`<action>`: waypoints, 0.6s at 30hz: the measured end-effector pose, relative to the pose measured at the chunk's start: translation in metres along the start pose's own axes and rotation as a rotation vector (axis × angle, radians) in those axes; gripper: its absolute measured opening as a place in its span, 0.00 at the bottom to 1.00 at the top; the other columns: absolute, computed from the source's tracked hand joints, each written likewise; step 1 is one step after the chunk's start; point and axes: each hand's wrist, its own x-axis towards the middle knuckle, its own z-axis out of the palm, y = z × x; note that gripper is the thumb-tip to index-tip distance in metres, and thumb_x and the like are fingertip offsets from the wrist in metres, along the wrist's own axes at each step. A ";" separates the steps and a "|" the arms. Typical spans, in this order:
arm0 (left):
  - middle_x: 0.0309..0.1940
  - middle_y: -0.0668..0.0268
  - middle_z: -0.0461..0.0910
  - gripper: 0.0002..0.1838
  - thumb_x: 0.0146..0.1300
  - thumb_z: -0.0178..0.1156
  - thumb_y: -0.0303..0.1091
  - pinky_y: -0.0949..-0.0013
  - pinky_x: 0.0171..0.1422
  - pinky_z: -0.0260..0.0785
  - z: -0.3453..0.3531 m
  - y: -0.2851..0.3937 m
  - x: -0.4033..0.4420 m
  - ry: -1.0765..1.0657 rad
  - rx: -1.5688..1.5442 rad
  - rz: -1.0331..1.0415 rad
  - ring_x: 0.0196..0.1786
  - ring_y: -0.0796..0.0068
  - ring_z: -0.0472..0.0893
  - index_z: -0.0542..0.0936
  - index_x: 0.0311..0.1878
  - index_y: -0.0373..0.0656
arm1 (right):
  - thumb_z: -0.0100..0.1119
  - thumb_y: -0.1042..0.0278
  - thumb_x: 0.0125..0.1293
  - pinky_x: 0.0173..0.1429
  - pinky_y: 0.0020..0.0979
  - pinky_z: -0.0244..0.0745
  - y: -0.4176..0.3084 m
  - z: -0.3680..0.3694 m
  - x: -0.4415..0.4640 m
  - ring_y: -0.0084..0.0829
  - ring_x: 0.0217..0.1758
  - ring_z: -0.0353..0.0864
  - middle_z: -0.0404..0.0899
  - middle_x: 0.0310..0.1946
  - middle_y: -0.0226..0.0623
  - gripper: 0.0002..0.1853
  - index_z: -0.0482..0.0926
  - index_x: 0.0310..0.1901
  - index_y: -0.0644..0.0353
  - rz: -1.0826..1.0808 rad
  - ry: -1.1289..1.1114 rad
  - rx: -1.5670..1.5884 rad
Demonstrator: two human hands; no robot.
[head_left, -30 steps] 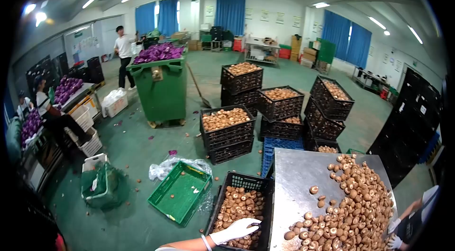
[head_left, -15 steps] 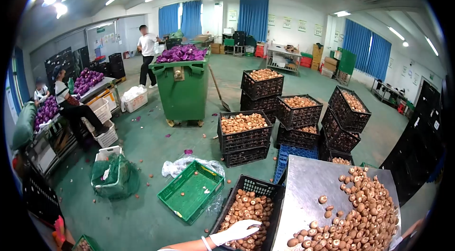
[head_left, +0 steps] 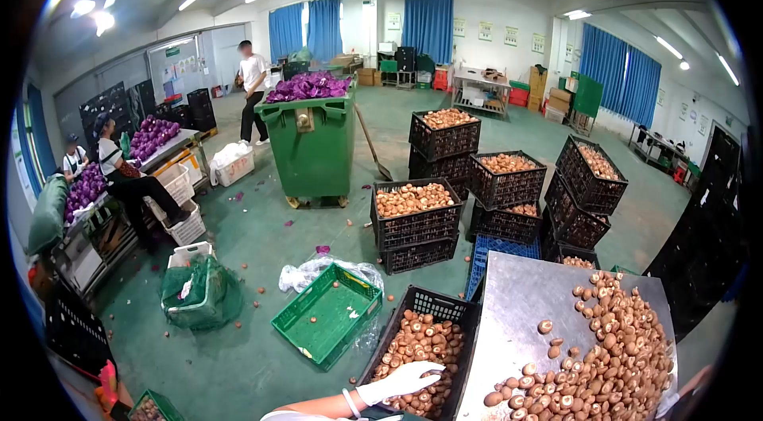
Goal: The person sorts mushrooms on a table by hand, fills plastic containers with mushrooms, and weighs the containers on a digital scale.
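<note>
My left hand (head_left: 409,380), in a white glove, reaches over a black crate (head_left: 470,341) of brown mushrooms (head_left: 424,340). Its fingers are stretched out and apart, with nothing visible in them. Beside the crate stands a metal table (head_left: 517,302), where a large heap of mushrooms (head_left: 620,349) covers the right side and the near part. At the lower right edge, only a bit of my white-gloved right hand (head_left: 668,405) shows beside the heap. Its fingers are hidden.
Stacked black crates of mushrooms (head_left: 417,218) stand beyond the table. A green tray (head_left: 322,333) lies on the floor left of my crate. Farther off are a green bin (head_left: 311,155) of purple leaves, a shovel (head_left: 372,143), a standing person (head_left: 253,91) and a seated person (head_left: 119,166).
My left hand held a small brown mushroom at its fingertips; now its fingers are spread and the mushroom is gone from them. The view has shifted slightly. The standing person's arms have lowered.
</note>
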 end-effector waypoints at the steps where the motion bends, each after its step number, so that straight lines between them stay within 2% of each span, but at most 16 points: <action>1: 0.51 0.59 0.79 0.23 0.67 0.52 0.46 0.67 0.59 0.68 0.000 -0.001 0.000 -0.004 -0.007 -0.009 0.53 0.65 0.79 0.73 0.60 0.44 | 0.57 0.63 0.64 0.65 0.39 0.57 0.000 0.000 0.000 0.42 0.63 0.59 0.62 0.61 0.48 0.27 0.64 0.62 0.61 0.005 0.001 0.001; 18: 0.50 0.59 0.80 0.22 0.67 0.53 0.46 0.67 0.60 0.68 -0.003 -0.011 -0.003 -0.010 -0.010 0.005 0.53 0.66 0.79 0.74 0.59 0.44 | 0.55 0.64 0.64 0.61 0.37 0.59 -0.011 0.016 -0.012 0.40 0.59 0.62 0.64 0.57 0.46 0.24 0.65 0.60 0.61 0.051 -0.015 0.041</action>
